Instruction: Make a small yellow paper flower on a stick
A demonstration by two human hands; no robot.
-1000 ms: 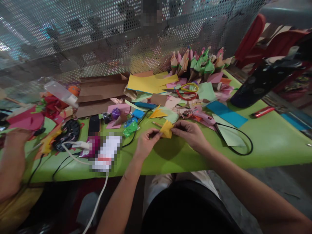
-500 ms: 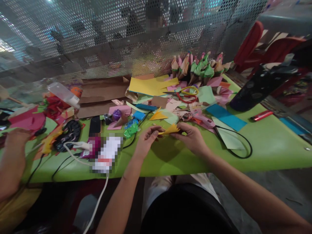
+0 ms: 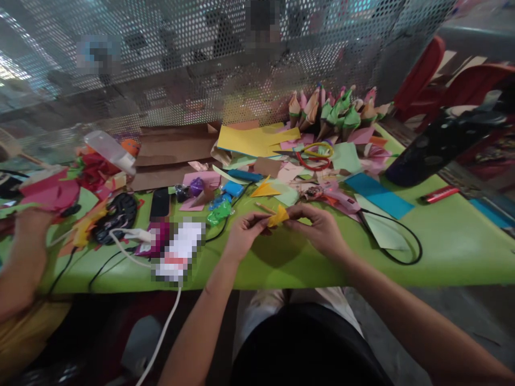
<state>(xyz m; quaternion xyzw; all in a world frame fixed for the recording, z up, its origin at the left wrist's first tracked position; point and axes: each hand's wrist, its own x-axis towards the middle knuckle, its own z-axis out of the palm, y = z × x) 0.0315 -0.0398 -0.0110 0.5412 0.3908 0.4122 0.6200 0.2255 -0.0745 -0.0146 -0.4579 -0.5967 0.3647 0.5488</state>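
A small piece of yellow paper (image 3: pixel 277 216), now bunched up, is held above the green tabletop between my two hands. My left hand (image 3: pixel 246 234) pinches its left end; a thin pale stick (image 3: pixel 263 207) shows just above those fingers, and I cannot tell if it is held. My right hand (image 3: pixel 318 222) has thumb and fingers closed on the paper's right edge. Behind my fingers lies another folded yellow paper piece (image 3: pixel 266 188). A pink glue gun (image 3: pixel 336 199) with a black cord rests beyond my right hand.
Scissors (image 3: pixel 311 154) lie among paper scraps. Paper cones (image 3: pixel 338 110) stand at the back right, near a dark bottle (image 3: pixel 430 145). A phone (image 3: pixel 180 252) and its white cable are at the left front. Another person's arm (image 3: pixel 26 252) reaches in from the left.
The yellow paper has gone from spread out and flat to bunched between my fingers. The thin stick now shows more clearly. The whole view has shifted slightly.
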